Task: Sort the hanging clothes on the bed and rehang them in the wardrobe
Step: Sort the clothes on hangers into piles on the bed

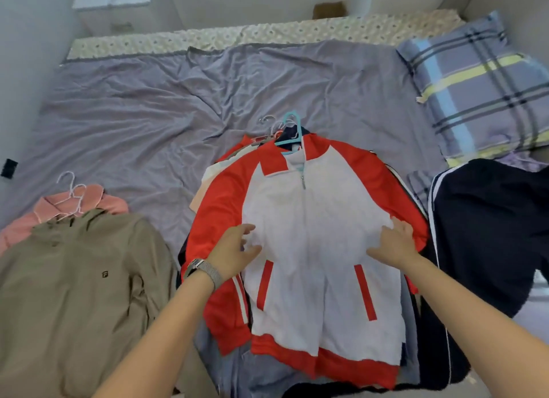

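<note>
Sorting step, looks like: left hand [234,250] and right hand [395,243] flat, fingers loose and wide, holding nothing, on jacket [315,249] atop pile [421,353] on bed [148,115]; next, probably grab hanger [289,130], lift.

The far part of the purple sheet [133,106] is lying bare, so a hand could pass there. The red and white jacket pile [312,234], tan jacket [74,278], dark clothes [490,234] and checked pillow [481,82] are blocking the near side.
</note>
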The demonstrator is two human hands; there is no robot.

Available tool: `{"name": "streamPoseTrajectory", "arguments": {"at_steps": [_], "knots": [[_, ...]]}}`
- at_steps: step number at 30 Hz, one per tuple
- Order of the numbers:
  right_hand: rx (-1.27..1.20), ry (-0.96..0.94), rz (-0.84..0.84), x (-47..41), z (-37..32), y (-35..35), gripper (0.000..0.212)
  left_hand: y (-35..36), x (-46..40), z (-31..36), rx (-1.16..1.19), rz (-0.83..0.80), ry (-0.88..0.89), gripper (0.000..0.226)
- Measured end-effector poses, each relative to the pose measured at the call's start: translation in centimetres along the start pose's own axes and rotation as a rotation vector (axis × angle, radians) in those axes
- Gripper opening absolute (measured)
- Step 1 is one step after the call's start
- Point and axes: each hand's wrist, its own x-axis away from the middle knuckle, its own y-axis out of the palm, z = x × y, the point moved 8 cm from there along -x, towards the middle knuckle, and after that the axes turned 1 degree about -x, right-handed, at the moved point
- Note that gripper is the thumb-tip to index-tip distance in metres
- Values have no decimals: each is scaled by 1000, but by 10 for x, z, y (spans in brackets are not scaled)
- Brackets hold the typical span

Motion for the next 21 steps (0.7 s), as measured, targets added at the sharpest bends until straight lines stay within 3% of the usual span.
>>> {"name": "streamPoseTrajectory", "arguments": {"at_steps": [5, 8, 11, 13, 15, 17, 19, 21], "knots": [[-63, -28, 93, -84, -38, -51, 101, -61, -36, -13, -51, 180, -74, 46], [-214, -66, 173, -135, -74, -83, 102, -71, -54, -22, -57, 214, -108, 47], [-202, -106, 178, -178, -109, -98, 105, -74, -69, -26, -82, 236, -90, 47], [-123, -111, 74, -200, -125, -91, 99, -73, -75, -31, -89, 242, -85, 46], [-21, -130, -95, -211, -138, -72, 77, -73, -79, -37, -84, 253, -92, 45], [86, -166, -145, -214, -148, -59, 62, -71, -79, -39, -76, 268, -94, 45], [134, -177, 4, -217, -149, -63, 69, -61, -78, -38, -74, 242, -87, 46], [29, -116, 218, -220, -139, -80, 86, -47, -76, -33, -92, 172, -62, 47]]}}
